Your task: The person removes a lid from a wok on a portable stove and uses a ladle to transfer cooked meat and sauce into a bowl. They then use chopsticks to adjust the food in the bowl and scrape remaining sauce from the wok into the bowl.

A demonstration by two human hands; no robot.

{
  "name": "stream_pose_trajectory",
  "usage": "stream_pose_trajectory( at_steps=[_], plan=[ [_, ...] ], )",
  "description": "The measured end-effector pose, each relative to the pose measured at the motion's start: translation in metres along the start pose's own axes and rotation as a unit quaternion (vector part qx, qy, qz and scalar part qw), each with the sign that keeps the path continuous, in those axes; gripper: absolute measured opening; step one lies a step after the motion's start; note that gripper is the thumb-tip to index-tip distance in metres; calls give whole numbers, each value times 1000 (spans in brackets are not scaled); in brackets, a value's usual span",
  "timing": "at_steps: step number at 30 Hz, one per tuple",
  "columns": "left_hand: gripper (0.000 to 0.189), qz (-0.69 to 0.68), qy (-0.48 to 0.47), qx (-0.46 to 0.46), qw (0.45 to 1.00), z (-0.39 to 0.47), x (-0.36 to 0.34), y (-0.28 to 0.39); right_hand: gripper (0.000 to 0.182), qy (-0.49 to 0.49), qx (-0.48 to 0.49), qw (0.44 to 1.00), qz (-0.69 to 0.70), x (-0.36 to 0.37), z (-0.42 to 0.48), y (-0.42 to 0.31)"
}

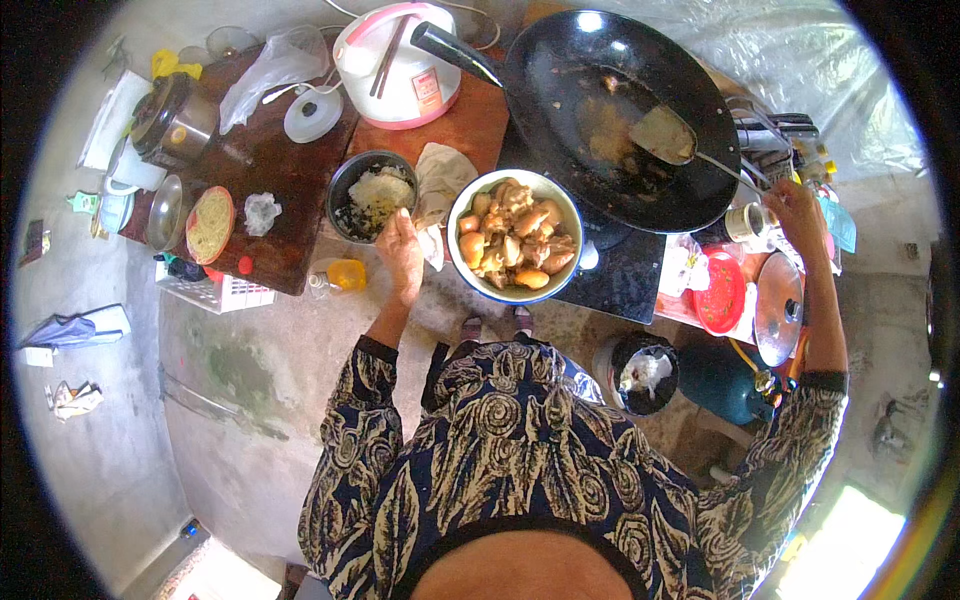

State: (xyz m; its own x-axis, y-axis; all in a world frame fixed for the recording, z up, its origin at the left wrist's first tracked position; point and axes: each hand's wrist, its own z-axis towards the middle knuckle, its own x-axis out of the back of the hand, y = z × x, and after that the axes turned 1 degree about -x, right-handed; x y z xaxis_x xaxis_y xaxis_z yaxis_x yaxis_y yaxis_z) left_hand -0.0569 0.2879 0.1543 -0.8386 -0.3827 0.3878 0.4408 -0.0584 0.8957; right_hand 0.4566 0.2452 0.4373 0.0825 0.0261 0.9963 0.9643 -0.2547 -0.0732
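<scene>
My left hand (400, 251) grips the near right rim of a dark pot (346, 196) with white rice in it. At the right, my right hand (793, 208) is closed on the handle of a metal spatula (663, 135), whose blade rests inside a large black wok (577, 67) with brown residue. Between my hands stands a white enamel bowl with a blue rim (459, 259), full of braised meat chunks and whole eggs (517, 232). A beige cloth (444, 176) lies between the pot and the bowl.
A white and pink rice cooker (397, 67) bears chopsticks behind the pot. Noodles in a basket (210, 225) lie on the brown table (285, 262) at left. At right are a red plastic basket (720, 292), a glass lid (778, 307), and a gas cylinder (720, 390) below.
</scene>
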Motion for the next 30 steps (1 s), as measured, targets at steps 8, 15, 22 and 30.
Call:
stream_pose_trajectory(
  at_steps=[8,15,22,30],
  plan=[
    [17,-276,-26,24,960,79,27,88,22,33,-35,998,-47,-17,59,8],
    [18,-289,-44,182,939,69,39,73,22,32,40,997,-59,-28,73,-62],
    [24,-71,-134,53,987,53,47,28,20,23,76,994,-73,42,25,-13],
    [31,-58,-191,5,980,-23,22,17,16,-86,26,993,-73,56,-10,-26]
  ],
)
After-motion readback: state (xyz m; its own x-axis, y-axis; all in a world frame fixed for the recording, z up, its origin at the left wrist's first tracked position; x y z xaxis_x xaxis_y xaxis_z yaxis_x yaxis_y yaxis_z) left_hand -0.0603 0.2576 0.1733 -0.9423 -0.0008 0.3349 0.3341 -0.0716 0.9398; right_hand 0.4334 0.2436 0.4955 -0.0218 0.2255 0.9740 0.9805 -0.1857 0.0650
